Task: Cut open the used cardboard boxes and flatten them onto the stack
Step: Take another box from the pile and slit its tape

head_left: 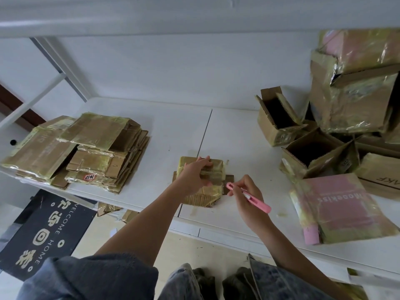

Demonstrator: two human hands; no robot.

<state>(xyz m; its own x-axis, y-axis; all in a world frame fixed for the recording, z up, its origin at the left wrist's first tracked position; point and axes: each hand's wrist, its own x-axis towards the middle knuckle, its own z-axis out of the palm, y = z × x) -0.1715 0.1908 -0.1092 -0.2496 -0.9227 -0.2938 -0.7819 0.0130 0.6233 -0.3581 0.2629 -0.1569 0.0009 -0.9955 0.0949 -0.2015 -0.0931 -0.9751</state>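
Cardboard, taped glossy yellow-green: small box (202,180) lying mid-table (151,135), near the front edge, partly collapsed, with left hand (194,174) spread flat on top, fingers (205,162) wide and pressing rather than gripping. Right hand (244,195) just beside the box's right edge, fingers curled snugly around a pink cutter (249,197), tip pointing at the taped seam. Cannot tell whether any blade is out.

Judged step: slitting the remaining tape so the panels fold down. Best done by keeping the left palm well back from the cutting line, pinning the box so as not to let it slide on the smooth white table. Better to run the tip shallowly along the seam, away from the holding fingers, letting tape part rather than sawing into board. Once loose, press flat and carry over to the stack (75,148) of flattened pieces at far left. Plenty left to do: heap of uncut boxes (337,118) piled at right
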